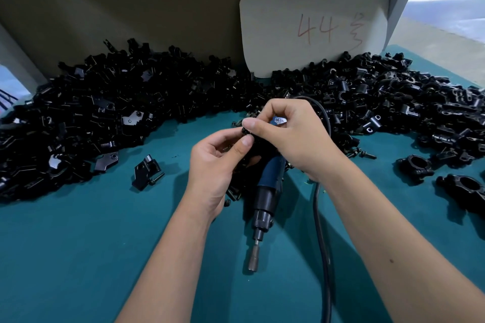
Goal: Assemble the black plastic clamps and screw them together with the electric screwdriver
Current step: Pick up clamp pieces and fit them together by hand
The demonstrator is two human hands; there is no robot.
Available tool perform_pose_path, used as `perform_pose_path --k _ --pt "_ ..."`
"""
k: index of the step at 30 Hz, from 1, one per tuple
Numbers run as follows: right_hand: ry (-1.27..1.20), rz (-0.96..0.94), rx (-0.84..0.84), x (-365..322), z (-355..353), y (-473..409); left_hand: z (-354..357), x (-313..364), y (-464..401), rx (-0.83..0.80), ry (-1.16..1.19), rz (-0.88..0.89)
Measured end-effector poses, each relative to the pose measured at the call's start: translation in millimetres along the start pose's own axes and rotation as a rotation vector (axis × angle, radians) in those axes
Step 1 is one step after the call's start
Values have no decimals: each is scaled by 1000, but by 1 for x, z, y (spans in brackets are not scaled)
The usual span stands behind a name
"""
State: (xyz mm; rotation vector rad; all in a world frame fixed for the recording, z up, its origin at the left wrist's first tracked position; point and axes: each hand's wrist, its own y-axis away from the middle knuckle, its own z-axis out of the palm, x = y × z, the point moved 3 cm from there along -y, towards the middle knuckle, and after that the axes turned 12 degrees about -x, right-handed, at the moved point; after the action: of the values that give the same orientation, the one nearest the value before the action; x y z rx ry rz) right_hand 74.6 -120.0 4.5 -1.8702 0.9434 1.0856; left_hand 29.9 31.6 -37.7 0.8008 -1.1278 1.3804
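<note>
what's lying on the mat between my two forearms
In the head view, the electric screwdriver lies on the green mat between the forearms, bit pointing toward you, with its black cord running alongside the right forearm.

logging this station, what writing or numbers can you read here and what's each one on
"44" in red handwriting, on the pale card leaning against the back wall.
A red handwritten character right of it on the same card: unclear.
Small label on the electric screwdriver by the right hand's fingers: too blurred to read.
</note>
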Motion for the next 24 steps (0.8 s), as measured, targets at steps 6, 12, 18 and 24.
perform_pose_path --k 6,12,18,24 --pt "524 -19 -81 -13 11 1 -6 -2 -1 -8 -49 15" --pt "517 87 -94 -12 3 0 -4 0 -2 -2 -203 90" --pt "515 37 -180 -14 -2 5 -5 0 -4 39 -212 97" --pt "534 10 -149 -12 -3 5 -1 0 -3 -9 -258 104"
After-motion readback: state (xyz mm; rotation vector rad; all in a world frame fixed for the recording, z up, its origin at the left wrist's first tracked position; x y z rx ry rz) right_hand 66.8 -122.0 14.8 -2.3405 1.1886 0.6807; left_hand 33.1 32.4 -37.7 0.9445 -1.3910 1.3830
